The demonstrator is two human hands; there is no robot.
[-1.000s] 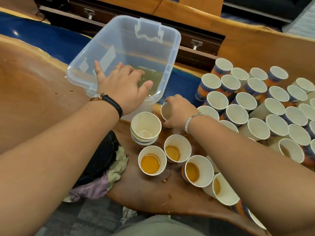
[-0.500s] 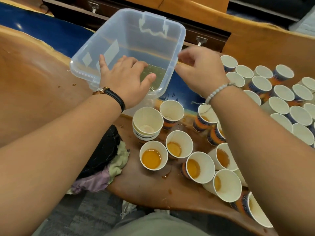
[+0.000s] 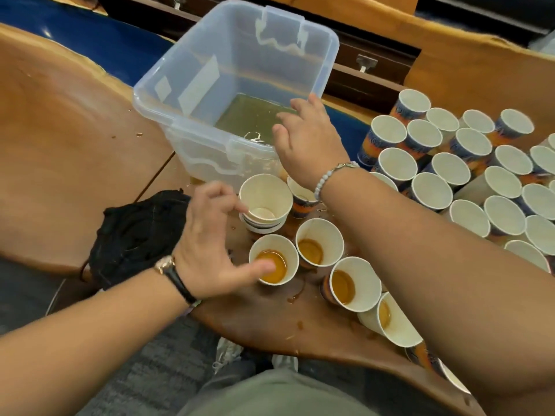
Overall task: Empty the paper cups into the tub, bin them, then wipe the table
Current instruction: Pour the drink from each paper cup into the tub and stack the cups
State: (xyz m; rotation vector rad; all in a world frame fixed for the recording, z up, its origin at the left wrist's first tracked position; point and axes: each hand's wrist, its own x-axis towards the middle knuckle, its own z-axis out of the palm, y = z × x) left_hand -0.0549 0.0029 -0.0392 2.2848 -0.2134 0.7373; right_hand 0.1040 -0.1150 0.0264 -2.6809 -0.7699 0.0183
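Near cups: four white paper cups of amber liquid point(image 3: 351, 283) stand unpoured by the near edge of the brown wooden table point(image 3: 60, 145).
Left hand: the left hand point(image 3: 216, 244) has let go of the tub rim and dropped to the leftmost of these cups. Its fingers are spread and loosely bent, its thumb is over the cup's mouth, and it grips nothing yet.
Cloth: a crumpled black cloth point(image 3: 135, 229) lies beside that wrist.
Stack: a nested stack of drained paper cups point(image 3: 265, 202) stands where it did.
Right hand: the right hand point(image 3: 309, 145) has come down onto the tub's near right corner, with its fingers laid out straight and no cup in it.
Tub: the clear plastic tub point(image 3: 204, 85) has yellowish liquid pooled in its near right corner.
Meaning: the hands have swapped roles, with the right one steadying the tub and the left probably fetching the next cup. Binning and wiping are not yet begun.
Far right: crowded empty white paper cups point(image 3: 450, 163).
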